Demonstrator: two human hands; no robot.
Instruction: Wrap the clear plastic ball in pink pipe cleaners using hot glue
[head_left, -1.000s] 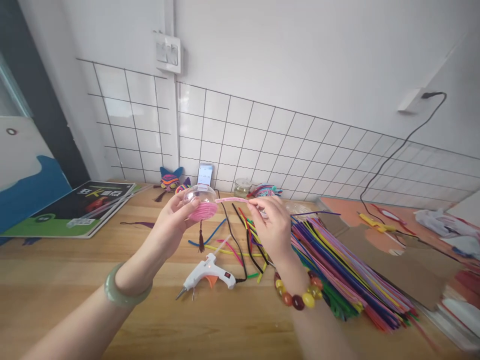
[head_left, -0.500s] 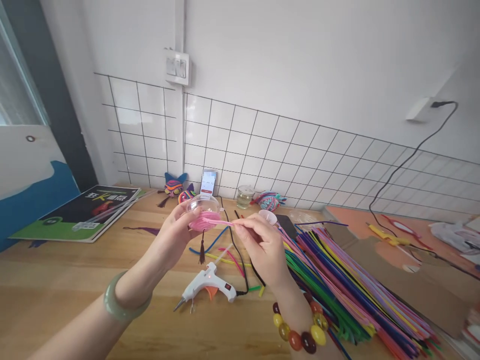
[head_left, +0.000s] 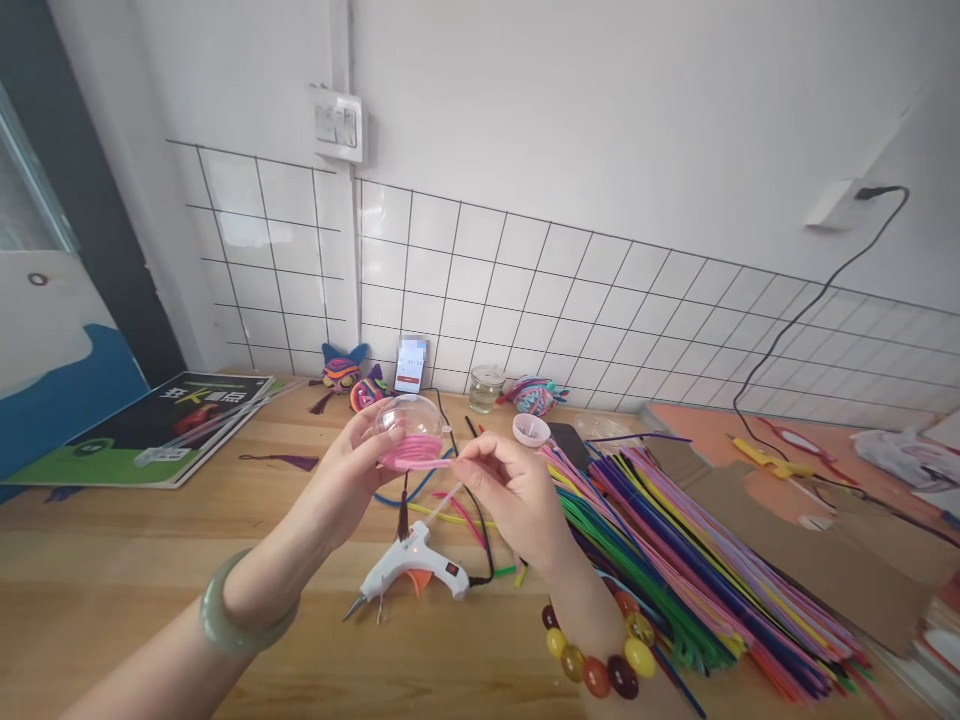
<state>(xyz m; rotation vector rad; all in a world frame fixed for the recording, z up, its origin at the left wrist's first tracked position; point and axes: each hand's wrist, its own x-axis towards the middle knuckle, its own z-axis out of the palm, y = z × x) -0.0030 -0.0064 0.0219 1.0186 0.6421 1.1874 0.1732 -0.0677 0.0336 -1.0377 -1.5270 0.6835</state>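
Observation:
My left hand (head_left: pixel 351 462) is closed around a clear plastic ball (head_left: pixel 411 416) whose lower part is wrapped in coils of pink pipe cleaner (head_left: pixel 431 463). A dark tassel (head_left: pixel 403 508) hangs beneath the ball. Between thumb and fingers, my right hand (head_left: pixel 510 492) pinches the pink pipe cleaner just right of the ball, with the strand running straight to the coils. Below the hands, a white glue gun (head_left: pixel 414 568) lies on the wooden table (head_left: pixel 315 650), its nozzle pointing left and a small light glowing on its body.
Bundled coloured pipe cleaners (head_left: pixel 675 560) spread across the right side. Along the wall stand finished wrapped figures (head_left: pixel 343 368), a phone (head_left: pixel 410 363) and a glass jar (head_left: pixel 487 388). A small white bowl (head_left: pixel 531 430) sits nearby. At left lies a dark book (head_left: pixel 172 425); cardboard (head_left: pixel 817 550) covers the far right.
The ball has tilted in my left hand, showing more of its clear dome. My right hand has moved slightly left and down, and the pink strand between the hands is shorter.

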